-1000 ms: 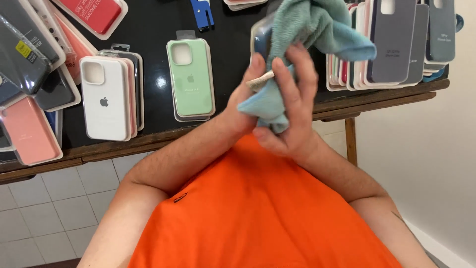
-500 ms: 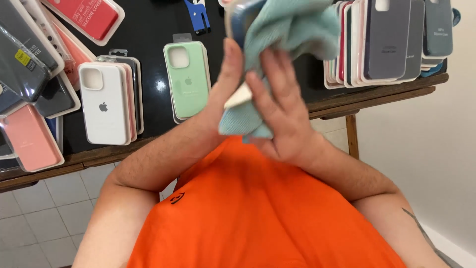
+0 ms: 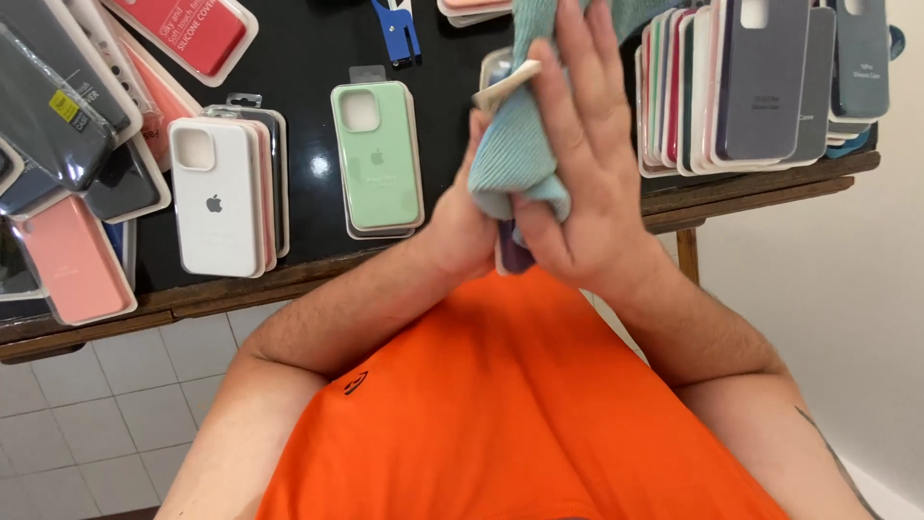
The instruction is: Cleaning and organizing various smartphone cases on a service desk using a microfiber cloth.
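- Right hand (image 3: 577, 164) lay flat, fingers spread, pressing the teal cloth (image 3: 515, 159).
- Left hand (image 3: 472, 226) sat mostly hidden behind the cloth; grip hard to tell.
- Held cloth and hidden dark thing just above the black table (image 3: 289, 260), right of the green case (image 3: 377, 159).
- Best rubbed softly, held tight, kept over the table.

The cloth (image 3: 520, 144) is pale teal. Near the left, one phone case (image 3: 214, 197) is white; beside it to the right lies a mint green case (image 3: 377, 159). At the far left lie a salmon pink case (image 3: 72, 260) and a red case (image 3: 188, 29). The table (image 3: 308, 106) is glossy black with a brown wooden edge. The shirt (image 3: 520, 414) is bright orange. The floor tiles (image 3: 87, 404) are white.
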